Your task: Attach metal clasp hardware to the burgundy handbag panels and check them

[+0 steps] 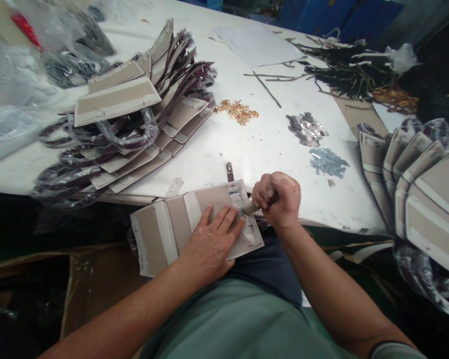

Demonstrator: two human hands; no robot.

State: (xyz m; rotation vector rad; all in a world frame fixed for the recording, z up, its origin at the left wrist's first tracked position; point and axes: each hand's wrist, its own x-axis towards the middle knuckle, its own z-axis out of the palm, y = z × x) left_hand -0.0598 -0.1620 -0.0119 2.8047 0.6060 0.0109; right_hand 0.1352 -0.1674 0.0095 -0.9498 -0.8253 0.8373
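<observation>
An opened beige bag panel [164,232] lies across my lap at the table's near edge, with a dark strap and metal clasp [229,171] sticking out at its top. My left hand [211,244] lies flat on the panel, fingers stretched out, fingertips beside a small metal fitting [241,213]. My right hand [279,199] is closed in a fist round a small tool whose tip presses on that fitting.
A fanned stack of beige panels with dark purple handles in plastic [134,119] fills the left of the white table [269,144]. Gold fittings [238,110], two heaps of silver parts [306,128], dark strips [344,70]. More panels [422,184] at right. A cardboard box [90,284] below left.
</observation>
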